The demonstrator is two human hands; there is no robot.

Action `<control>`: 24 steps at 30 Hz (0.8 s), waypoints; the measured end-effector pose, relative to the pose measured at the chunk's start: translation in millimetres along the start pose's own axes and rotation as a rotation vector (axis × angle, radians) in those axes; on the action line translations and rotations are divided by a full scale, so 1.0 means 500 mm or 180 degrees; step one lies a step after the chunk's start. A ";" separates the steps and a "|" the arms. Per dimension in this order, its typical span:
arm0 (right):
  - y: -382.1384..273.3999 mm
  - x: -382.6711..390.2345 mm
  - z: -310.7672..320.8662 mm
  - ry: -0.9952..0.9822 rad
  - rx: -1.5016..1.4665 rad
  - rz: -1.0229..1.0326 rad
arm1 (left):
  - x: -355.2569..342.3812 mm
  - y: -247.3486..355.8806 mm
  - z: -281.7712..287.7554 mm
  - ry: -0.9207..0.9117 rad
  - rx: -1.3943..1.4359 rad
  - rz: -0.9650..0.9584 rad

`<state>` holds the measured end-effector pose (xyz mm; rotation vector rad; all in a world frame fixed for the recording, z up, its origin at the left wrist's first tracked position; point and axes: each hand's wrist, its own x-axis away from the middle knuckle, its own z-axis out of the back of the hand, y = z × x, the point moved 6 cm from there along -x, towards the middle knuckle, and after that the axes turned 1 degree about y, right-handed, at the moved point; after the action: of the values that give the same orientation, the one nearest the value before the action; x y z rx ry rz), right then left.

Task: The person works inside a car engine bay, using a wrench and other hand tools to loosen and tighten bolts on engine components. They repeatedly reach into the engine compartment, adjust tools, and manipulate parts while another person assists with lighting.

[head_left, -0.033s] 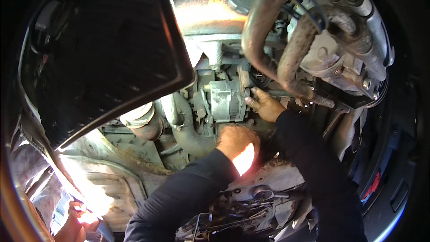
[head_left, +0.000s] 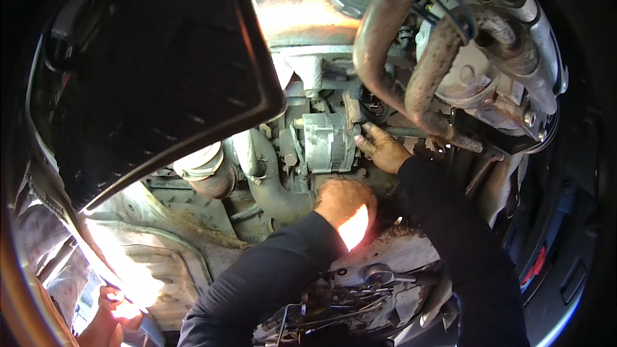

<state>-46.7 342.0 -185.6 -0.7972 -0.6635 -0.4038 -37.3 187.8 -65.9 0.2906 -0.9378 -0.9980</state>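
Observation:
My right hand (head_left: 383, 150) is at the right side of the silver alternator (head_left: 324, 142), its fingers somewhat bent and apart, the tips touching near a small dark fitting. Below the alternator is my left hand (head_left: 344, 204), back toward me and lit by bright sun at the wrist; its fingers are hidden under the housing. Left of the alternator a pale curved pipe (head_left: 270, 186) runs down behind my left hand.
A large black panel (head_left: 160, 83) covers the upper left. Rusty pipes (head_left: 424, 90) hang at upper right. Metal tools (head_left: 385, 276) lie below my arms. Another person's hand (head_left: 116, 311) shows at lower left, and dark bodywork with a red object (head_left: 535, 263) at right.
The view has shifted very slightly, so the engine parts sit a little farther right. My hands stay in the same places on and below the alternator.

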 end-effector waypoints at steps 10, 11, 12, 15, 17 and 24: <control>0.045 -0.016 -0.043 0.0288 -0.0697 -0.0314 | -0.006 -0.001 -0.003 0.0329 -0.0020 -0.0281; 0.048 -0.020 -0.051 0.0232 -0.0582 -0.0333 | -0.009 0.000 0.001 0.0285 -0.0026 -0.0247; 0.053 -0.018 -0.059 0.0190 -0.0486 -0.0379 | -0.009 -0.001 0.001 0.0186 0.0043 -0.0176; 0.053 -0.021 -0.063 0.0242 -0.0804 -0.0113 | -0.014 -0.002 0.001 -0.0245 0.0040 0.0001; 0.061 -0.021 -0.058 0.0343 -0.0984 -0.0181 | -0.012 -0.002 0.008 -0.0143 0.0027 -0.0029; 0.045 -0.030 -0.028 0.0459 -0.0807 0.0004 | -0.014 0.002 0.008 -0.0084 -0.0143 0.0000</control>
<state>-39.7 346.8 -214.9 -0.9983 -0.4822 -0.5461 -41.4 195.0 -66.8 0.2404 -0.9379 -1.0238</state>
